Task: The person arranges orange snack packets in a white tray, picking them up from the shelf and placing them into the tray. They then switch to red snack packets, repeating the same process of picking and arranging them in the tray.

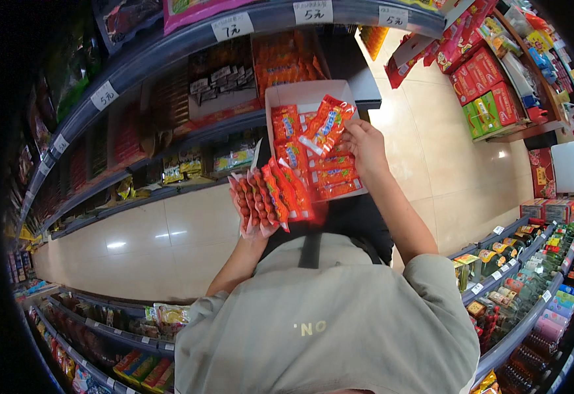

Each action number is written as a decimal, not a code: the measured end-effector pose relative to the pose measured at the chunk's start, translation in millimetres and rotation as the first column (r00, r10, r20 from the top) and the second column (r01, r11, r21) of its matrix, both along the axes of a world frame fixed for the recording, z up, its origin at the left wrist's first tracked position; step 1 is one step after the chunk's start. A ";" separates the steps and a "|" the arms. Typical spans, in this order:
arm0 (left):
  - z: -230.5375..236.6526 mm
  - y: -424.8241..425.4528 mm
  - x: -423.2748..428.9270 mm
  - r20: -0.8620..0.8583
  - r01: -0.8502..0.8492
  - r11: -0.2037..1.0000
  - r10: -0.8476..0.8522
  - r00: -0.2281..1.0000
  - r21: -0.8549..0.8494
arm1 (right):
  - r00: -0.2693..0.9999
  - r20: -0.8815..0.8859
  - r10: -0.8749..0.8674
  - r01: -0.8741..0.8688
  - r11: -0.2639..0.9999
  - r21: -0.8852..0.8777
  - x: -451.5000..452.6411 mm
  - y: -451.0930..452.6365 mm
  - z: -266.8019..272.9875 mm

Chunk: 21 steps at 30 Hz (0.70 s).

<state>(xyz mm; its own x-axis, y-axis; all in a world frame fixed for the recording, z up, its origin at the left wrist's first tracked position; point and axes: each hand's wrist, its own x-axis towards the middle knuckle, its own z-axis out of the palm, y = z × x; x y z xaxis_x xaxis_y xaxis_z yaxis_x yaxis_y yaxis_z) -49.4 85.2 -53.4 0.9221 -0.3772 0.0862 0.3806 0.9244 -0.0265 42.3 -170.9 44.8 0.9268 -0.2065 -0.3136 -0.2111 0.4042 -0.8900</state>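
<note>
My right hand (366, 145) pinches the edge of a red-orange snack packet (330, 123) between thumb and fingers, above an open white cardboard box (309, 92). Rows of similar red packets (335, 176) lie inside the box. To the left, my left hand (256, 240) holds a fanned bunch of snack packets (272, 199) upright beside the box's near left corner. Round brown pieces show through the clear backs of some of them. The bunch hides most of the left hand's fingers. What supports the box from below is hidden.
Store shelving (169, 59) with price tags curves around the left and front; its upper edge overhangs the stocked lower tiers. An open carton of orange packets (289, 61) stands behind the box. Bottle shelves (508, 271) are at the right, snack shelves (119, 335) behind left, tiled floor (415, 118) between.
</note>
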 end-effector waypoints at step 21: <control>-1.5 2.4 -3.1 -0.060 -0.003 1.000 0.002 0.998 -0.024 | 0.995 -0.072 -0.071 0.086 0.969 0.231 65.3 16.3 -74.0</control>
